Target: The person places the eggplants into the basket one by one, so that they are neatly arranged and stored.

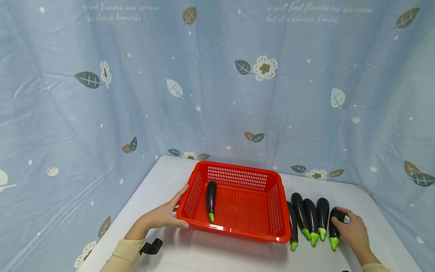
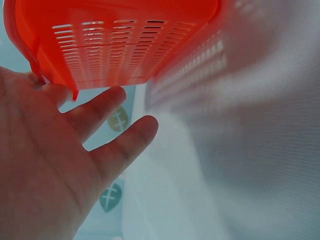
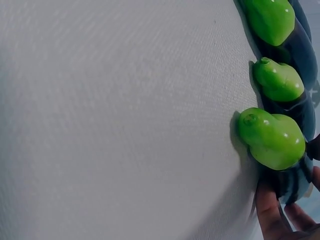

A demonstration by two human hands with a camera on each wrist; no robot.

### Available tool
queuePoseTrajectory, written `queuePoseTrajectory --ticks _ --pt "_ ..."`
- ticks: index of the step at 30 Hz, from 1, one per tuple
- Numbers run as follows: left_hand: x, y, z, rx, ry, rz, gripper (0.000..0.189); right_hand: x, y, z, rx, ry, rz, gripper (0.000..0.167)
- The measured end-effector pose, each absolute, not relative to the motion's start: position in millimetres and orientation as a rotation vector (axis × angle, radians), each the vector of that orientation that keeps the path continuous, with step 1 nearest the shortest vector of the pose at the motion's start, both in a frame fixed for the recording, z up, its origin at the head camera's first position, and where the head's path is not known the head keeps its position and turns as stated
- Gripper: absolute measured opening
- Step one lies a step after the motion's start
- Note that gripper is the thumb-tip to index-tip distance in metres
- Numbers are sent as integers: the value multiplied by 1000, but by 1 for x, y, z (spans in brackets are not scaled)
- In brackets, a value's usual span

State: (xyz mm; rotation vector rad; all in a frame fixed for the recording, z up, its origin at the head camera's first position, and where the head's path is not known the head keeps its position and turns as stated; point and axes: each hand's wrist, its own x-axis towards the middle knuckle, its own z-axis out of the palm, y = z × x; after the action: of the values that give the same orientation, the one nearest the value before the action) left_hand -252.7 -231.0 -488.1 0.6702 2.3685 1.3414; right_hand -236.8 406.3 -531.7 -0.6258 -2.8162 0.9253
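Note:
A red slotted plastic basket [image 1: 234, 228] stands on the white table with one dark eggplant [image 1: 211, 198] lying inside at its left. My left hand [image 1: 163, 215] holds the basket's near left corner, thumb at the front rim; in the left wrist view two lower fingers [image 2: 127, 145] stick out straight below the rim. At the far right, my right hand [image 1: 355, 231] grips the rightmost eggplant [image 1: 334, 226] around its body, green stem end toward me. Fingers [image 3: 268, 212] show on either side of that eggplant in the right wrist view.
Several more eggplants [image 1: 310, 215] lie in a row between the basket and my right hand, green ends toward me. The leftmost one [image 1: 293, 226] lies against the basket's right side. A blue patterned curtain [image 1: 217, 94] hangs behind the white table [image 1: 163, 173].

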Motion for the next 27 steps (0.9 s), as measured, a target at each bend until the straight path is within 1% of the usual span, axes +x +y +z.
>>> queuePoseTrajectory --ticks 27 --pt "-253 -231 -487 678 2377 1328 125 -237 403 -522 -639 -2804 936 60"
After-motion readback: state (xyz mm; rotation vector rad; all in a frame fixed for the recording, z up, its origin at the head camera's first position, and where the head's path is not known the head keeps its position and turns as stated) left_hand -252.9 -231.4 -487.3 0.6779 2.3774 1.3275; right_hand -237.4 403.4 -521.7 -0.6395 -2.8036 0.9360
